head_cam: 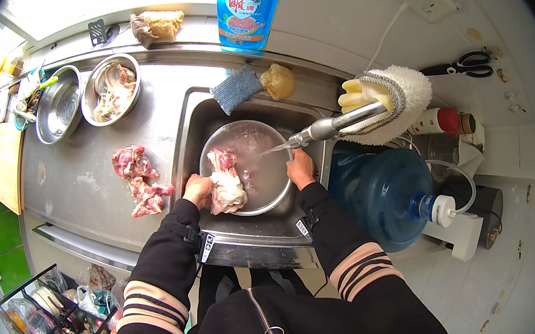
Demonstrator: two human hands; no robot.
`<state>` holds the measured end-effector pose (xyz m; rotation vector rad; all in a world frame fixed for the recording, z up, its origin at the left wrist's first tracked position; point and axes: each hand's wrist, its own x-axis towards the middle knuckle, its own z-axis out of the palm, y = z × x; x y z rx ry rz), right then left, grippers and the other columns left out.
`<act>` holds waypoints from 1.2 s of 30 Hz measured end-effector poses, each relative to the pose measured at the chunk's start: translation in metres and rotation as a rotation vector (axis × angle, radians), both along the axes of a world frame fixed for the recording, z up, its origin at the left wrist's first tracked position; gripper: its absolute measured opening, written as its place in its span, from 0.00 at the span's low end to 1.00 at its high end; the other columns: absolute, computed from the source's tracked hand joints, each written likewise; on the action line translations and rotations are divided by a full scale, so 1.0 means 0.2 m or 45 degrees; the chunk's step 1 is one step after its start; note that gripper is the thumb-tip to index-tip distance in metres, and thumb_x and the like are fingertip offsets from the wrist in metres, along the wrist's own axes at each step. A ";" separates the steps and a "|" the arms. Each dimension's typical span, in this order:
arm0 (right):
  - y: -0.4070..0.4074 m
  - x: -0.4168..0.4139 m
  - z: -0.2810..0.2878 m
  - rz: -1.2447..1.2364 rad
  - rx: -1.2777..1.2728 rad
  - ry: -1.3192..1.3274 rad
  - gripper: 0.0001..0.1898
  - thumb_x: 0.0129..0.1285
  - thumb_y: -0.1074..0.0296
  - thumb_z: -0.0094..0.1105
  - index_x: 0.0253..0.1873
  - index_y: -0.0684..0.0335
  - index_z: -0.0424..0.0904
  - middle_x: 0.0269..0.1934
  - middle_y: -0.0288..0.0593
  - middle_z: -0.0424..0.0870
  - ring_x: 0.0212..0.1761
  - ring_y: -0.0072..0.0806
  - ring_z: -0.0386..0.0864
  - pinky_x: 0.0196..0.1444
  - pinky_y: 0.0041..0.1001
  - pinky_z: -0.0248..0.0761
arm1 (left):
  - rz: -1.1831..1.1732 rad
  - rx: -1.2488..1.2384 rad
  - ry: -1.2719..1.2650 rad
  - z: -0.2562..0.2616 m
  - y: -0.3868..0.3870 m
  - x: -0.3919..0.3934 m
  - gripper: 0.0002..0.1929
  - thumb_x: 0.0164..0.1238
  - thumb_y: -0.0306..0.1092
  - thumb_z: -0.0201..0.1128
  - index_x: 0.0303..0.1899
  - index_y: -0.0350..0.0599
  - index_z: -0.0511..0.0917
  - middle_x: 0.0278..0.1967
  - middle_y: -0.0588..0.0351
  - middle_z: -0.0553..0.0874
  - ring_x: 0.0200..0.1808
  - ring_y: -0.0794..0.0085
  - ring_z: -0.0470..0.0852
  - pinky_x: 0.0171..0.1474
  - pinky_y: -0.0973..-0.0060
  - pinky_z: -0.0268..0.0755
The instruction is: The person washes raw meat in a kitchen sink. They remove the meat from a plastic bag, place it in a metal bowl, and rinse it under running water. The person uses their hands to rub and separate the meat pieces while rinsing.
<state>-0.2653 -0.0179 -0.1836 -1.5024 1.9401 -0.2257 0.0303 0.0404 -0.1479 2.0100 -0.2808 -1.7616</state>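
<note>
A round metal basin sits inside the steel sink, filled with cloudy pinkish water. A bony piece of raw meat with pale fat leans at its left side, partly above the water. My left hand holds the basin's left rim, close beside that meat; its fingertips are partly hidden. Opposite, my right hand grips the right rim just below the faucet. Water streams from the spout into the basin. More raw meat on the bone lies on the steel counter, left of the sink.
A bowl of pale meat scraps and another metal bowl stand at the back left. A blue scrubbing sponge and a yellow sponge rest behind the sink. Right of it lies a large blue water jug.
</note>
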 end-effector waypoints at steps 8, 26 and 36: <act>-0.08 0.03 0.15 0.078 0.079 0.128 0.15 0.62 0.74 0.56 0.54 0.63 0.80 0.48 0.60 0.86 0.54 0.58 0.82 0.56 0.49 0.74 | -0.115 0.025 0.094 -0.10 0.02 0.03 0.12 0.67 0.28 0.57 0.49 0.34 0.76 0.40 0.44 0.84 0.39 0.55 0.85 0.42 0.55 0.79; -0.31 -0.17 -0.22 0.264 -0.052 0.467 0.08 0.64 0.73 0.59 0.47 0.61 0.79 0.32 0.49 0.83 0.24 0.41 0.86 0.24 0.37 0.77 | 0.027 0.145 0.261 -0.21 0.07 -0.26 0.12 0.67 0.29 0.56 0.49 0.38 0.78 0.39 0.49 0.82 0.27 0.67 0.78 0.32 0.63 0.78; -0.48 -0.16 -0.33 0.330 0.027 0.625 0.11 0.62 0.69 0.62 0.42 0.68 0.89 0.43 0.63 0.87 0.48 0.56 0.87 0.48 0.46 0.82 | 0.164 0.147 0.314 -0.37 0.09 -0.36 0.14 0.68 0.26 0.57 0.53 0.31 0.75 0.44 0.43 0.83 0.34 0.59 0.85 0.34 0.61 0.84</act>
